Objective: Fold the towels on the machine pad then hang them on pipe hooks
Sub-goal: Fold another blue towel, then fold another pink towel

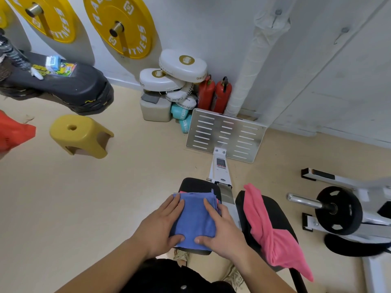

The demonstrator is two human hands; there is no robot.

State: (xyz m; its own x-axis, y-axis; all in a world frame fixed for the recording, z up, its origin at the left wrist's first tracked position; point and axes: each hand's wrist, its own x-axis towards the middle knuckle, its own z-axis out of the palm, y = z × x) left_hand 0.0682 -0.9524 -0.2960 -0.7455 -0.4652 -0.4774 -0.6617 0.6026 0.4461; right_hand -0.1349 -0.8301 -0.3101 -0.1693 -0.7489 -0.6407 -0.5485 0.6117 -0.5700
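A folded blue towel [195, 220] lies on the left black machine pad [197, 183], with a strip of pink cloth showing under its right edge. My left hand [163, 224] holds the towel's left side, fingers on top and thumb at the near edge. My right hand [220, 227] holds the right side the same way, its thumb close to the left thumb. A pink towel [273, 231] hangs crumpled and unfolded over the right black pad [273, 208]. No pipe hooks are in view.
A slotted metal footplate [226, 136] stands ahead on a white machine beam. A yellow stool [80, 135] is on the floor to the left. Two red fire extinguishers [214, 94] and white boxing pads [182, 69] sit by the wall. A weight plate on a bar [336, 210] is at the right.
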